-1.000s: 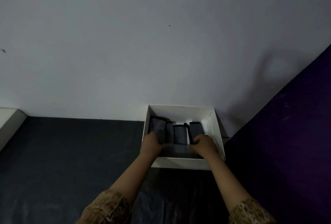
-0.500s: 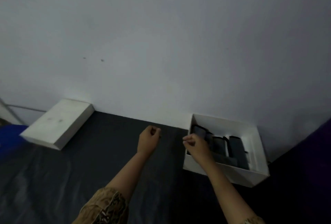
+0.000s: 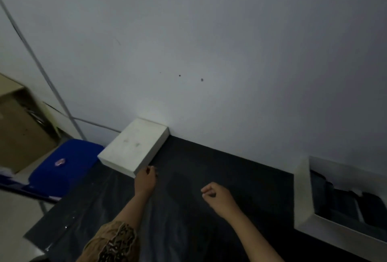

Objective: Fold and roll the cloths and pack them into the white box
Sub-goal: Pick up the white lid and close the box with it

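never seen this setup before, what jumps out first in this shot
Two bare hands over the dark table: the left hand reaches for the white lid lying by the wall, and the right hand hovers loosely curled mid-table. At the far right, the open white box already holds dark rolled cloths.

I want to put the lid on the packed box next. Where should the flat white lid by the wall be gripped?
Grip the white lid by its two long side edges, coming from its near corner, where the left hand already is. It lies flat, its far end against the wall, so only the near sides are free.
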Demonstrator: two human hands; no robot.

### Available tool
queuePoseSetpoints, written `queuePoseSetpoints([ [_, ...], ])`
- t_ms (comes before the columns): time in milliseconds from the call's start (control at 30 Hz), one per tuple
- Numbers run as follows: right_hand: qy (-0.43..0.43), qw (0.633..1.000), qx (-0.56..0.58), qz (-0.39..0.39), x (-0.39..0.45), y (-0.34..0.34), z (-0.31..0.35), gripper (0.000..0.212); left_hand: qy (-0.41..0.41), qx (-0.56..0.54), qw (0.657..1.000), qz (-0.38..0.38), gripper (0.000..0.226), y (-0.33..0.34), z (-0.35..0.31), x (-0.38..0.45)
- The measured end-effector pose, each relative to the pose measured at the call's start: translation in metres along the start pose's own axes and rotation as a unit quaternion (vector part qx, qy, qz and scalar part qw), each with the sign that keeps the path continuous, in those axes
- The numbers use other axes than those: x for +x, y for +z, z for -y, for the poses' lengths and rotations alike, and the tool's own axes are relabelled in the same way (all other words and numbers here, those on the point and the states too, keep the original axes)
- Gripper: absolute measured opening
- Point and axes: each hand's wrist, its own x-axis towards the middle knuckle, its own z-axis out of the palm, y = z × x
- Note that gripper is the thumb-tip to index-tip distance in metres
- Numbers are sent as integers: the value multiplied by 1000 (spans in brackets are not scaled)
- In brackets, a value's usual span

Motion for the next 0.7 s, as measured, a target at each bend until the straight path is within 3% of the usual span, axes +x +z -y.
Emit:
queuePoseSetpoints([
  [133,20,999,-14,38,33,53,32,16,-14,15,999,-38,25,-42,16,65],
  [400,56,995,11,81,103,141,90,14,-88,81,991,-53,64,-98,34,175],
  [700,104,988,-15,110,171,192,114,53,-101,103,989,34,75,-121,60,254],
])
